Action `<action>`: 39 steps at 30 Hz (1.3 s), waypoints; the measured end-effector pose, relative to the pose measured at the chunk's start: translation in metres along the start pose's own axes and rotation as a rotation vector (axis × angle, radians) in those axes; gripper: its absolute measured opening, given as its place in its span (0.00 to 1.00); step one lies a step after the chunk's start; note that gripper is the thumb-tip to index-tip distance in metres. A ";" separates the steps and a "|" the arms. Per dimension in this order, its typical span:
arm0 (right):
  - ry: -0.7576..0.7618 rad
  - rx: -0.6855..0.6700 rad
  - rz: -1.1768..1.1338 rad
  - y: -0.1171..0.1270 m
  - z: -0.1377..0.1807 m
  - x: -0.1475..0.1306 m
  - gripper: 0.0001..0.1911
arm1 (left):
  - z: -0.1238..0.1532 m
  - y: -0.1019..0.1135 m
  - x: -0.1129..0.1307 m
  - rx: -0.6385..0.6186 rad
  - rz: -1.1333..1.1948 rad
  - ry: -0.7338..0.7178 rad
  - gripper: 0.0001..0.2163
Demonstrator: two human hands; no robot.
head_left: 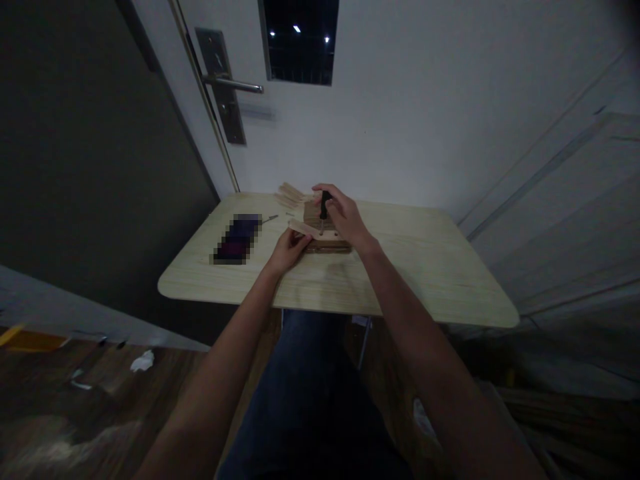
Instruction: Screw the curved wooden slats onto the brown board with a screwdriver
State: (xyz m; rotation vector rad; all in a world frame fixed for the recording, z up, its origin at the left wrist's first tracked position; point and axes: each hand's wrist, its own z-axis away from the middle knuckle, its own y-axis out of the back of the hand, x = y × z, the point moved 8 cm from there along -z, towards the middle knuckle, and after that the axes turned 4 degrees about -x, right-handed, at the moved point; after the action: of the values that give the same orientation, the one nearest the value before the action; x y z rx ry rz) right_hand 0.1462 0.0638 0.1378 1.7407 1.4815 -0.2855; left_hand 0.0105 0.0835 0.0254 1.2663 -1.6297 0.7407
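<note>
A white door point(400, 120) fills the background, with a lever handle point(235, 85) and a dark window pane point(301, 40). Below it stands a pale wood-grain tabletop point(425, 267), over the person's dark blue jeans point(310, 400). The right hand point(346, 217) reaches in over the middle of the table, its thumb and fingers clamped around the black-handled screwdriver point(325, 203), which stands nearly upright between them, shaft down. The left hand point(289, 252) pinches the left arm of a pale wooden strip point(303, 228), thumb on the near side and fingers at its outer end. That strip lies over a brown layered block point(327, 247), just left of and beneath the right fingers; the screwdriver's tip meets it near a dark round spot. A pixelated dark rectangle point(236, 239) lies to the left. Several thin wooden sticks point(289, 195) fan out behind the block. Smallest are a slim metal tool point(270, 219) and a screw-like piece point(290, 214), left of the block.
</note>
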 end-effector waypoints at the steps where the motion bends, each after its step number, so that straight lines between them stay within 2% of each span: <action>1: -0.020 -0.019 -0.022 -0.001 0.001 0.002 0.29 | 0.000 0.000 0.001 -0.004 -0.004 -0.003 0.24; 4: -0.050 -0.046 -0.059 -0.003 0.001 0.008 0.31 | 0.001 0.000 0.002 0.007 -0.017 -0.004 0.24; 8: -0.072 -0.020 -0.058 -0.003 0.002 0.016 0.27 | 0.001 -0.001 0.001 0.008 -0.024 0.009 0.24; 12: -0.105 0.058 0.071 0.002 0.003 0.019 0.21 | 0.000 -0.002 0.000 0.005 0.003 0.015 0.24; 15: -0.048 0.064 0.180 0.004 0.002 0.011 0.18 | -0.002 -0.002 0.000 0.007 0.009 0.008 0.24; 17: -0.020 0.052 0.174 0.004 0.002 0.008 0.19 | -0.002 -0.002 -0.001 0.006 0.013 0.010 0.24; 24: 0.004 -0.047 -0.054 0.000 0.002 0.015 0.32 | -0.001 -0.002 0.000 0.025 0.006 0.023 0.22; 26: 0.009 -0.015 -0.028 0.001 0.003 0.016 0.32 | -0.001 -0.002 -0.001 0.018 0.005 0.026 0.23; 31: 0.047 0.128 0.204 0.009 0.003 0.010 0.24 | -0.003 0.000 -0.005 0.021 0.026 0.032 0.24; 35: 0.040 0.059 0.183 0.004 0.002 0.006 0.22 | -0.002 0.001 -0.006 0.031 0.016 0.042 0.24; 39: 0.001 -0.053 0.101 -0.003 0.004 0.005 0.27 | -0.001 0.001 -0.005 0.025 0.001 0.034 0.23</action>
State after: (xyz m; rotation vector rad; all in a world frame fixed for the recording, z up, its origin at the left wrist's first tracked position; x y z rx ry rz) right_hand 0.1462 0.0648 0.1307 1.7664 1.3841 -0.1910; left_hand 0.0105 0.0868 0.0218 1.2642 -1.5987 0.7819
